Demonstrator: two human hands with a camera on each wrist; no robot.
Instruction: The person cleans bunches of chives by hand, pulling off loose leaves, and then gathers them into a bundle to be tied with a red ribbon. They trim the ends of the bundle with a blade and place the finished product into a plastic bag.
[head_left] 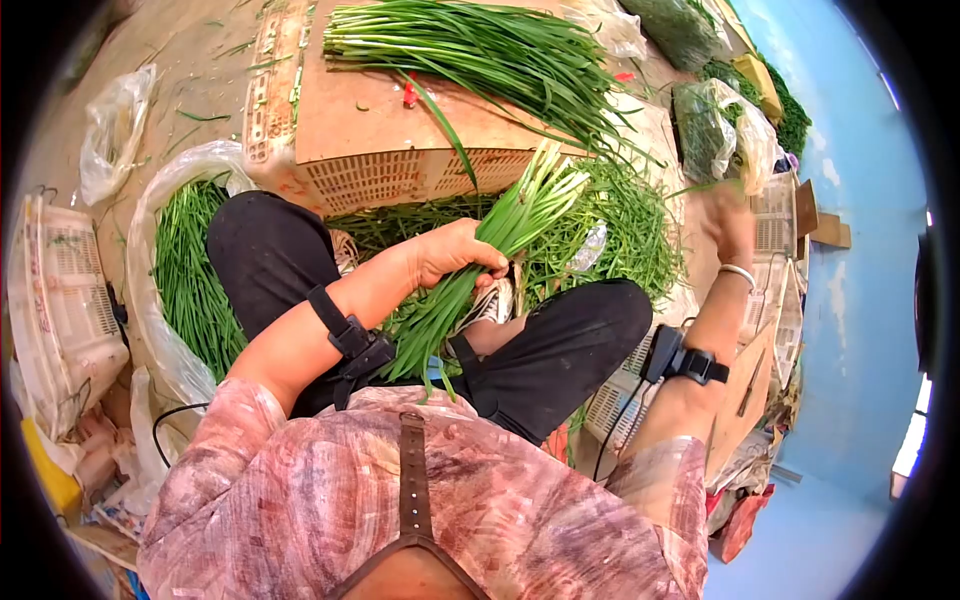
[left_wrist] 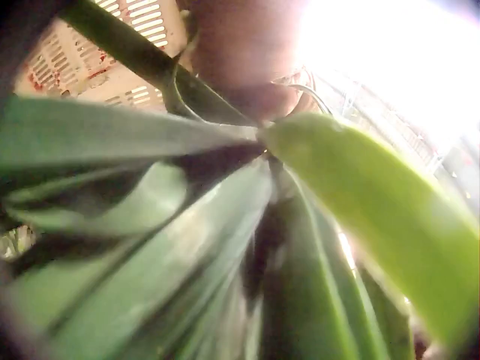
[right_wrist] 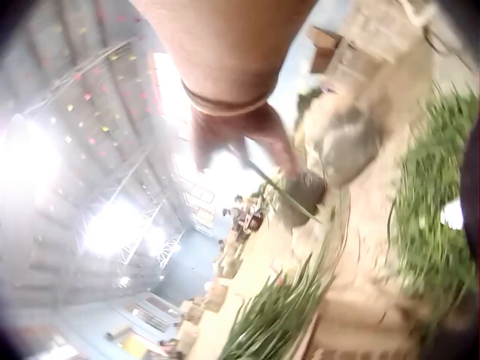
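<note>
My left hand (head_left: pixel 452 252) grips a bunch of garlic chives (head_left: pixel 535 205), pale stem ends pointing up and away, green leaves hanging toward my lap. In the left wrist view, broad chive leaves (left_wrist: pixel 202 217) fill the foreground and hide most of the fingers. Out to the right, my right hand (head_left: pixel 730 225) is blurred. A thin chive leaf (right_wrist: pixel 281 189) sticks out from between its thumb and fingers in the right wrist view. Ahead, a large pile of chives (head_left: pixel 470 45) lies on a board (head_left: pixel 400 120) over an upturned plastic crate (head_left: pixel 375 180).
Loose chive trimmings (head_left: pixel 630 230) heap between the crate and my right knee. At my left, a clear plastic bag (head_left: pixel 150 225) holds more chives. Filled bags (head_left: pixel 705 130) stand by the blue wall (head_left: pixel 845 200). Another crate (head_left: pixel 70 290) sits at far left.
</note>
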